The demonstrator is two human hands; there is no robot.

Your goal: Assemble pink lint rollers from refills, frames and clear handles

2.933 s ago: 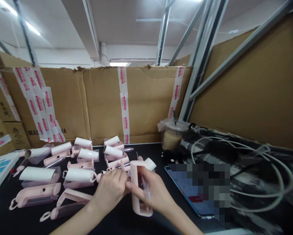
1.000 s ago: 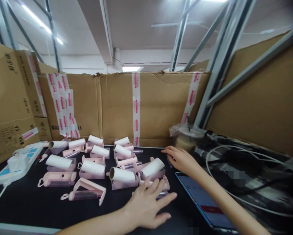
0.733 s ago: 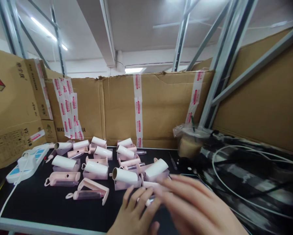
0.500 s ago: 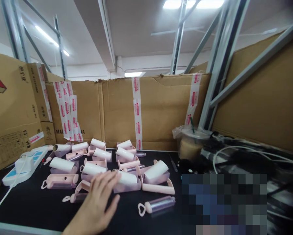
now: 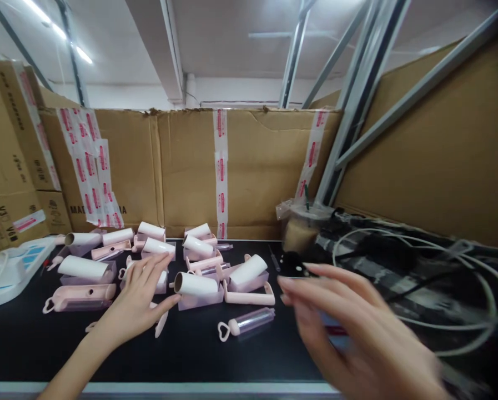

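Observation:
My left hand is spread over the left-middle group of pink parts, with a white roll partly under its fingers. I cannot tell whether it touches them. A pale pink piece shows beside its thumb. To its right, a white roll lies on a translucent pink box. My right hand, slightly blurred, hangs at the right with fingers stretched out and nothing visible in its grasp. Between the hands lies a clear pink tube with a heart-shaped ring. A mostly hidden dark object shows behind my right hand.
Several more white rolls, pink holders and boxes lie in rows on the black table. A white power strip is at the left. A lidded drink cup, a screwdriver and white cable loops are at the right. Cardboard walls stand behind.
My right hand has come into view at the right. My left hand has moved left, off the roll at the middle. The camera view has shifted slightly.

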